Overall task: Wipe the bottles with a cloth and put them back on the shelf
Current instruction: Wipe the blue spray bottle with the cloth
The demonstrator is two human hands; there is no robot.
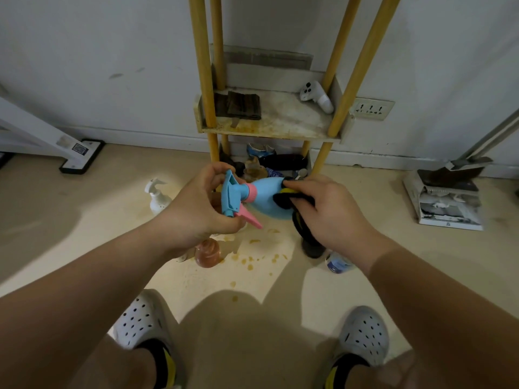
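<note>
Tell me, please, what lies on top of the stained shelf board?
On the shelf board lie a dark folded cloth at its left and a white controller at its right. The yellow posts cover small parts of the cloth and the board.

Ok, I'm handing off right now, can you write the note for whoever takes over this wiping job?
Left grip holds the blue spray bottle by its spray head, sideways in the air before the shelf.
Right grip presses the black-and-yellow cloth on the bottle's body.
On the floor: white pump bottle, orange bottle, dark container, blue-labelled bottle, the last two partly hidden.
Done: no bottle stands on the middle shelf yet.
Left: finish this wipe, shelve it, then those on the floor.
</note>
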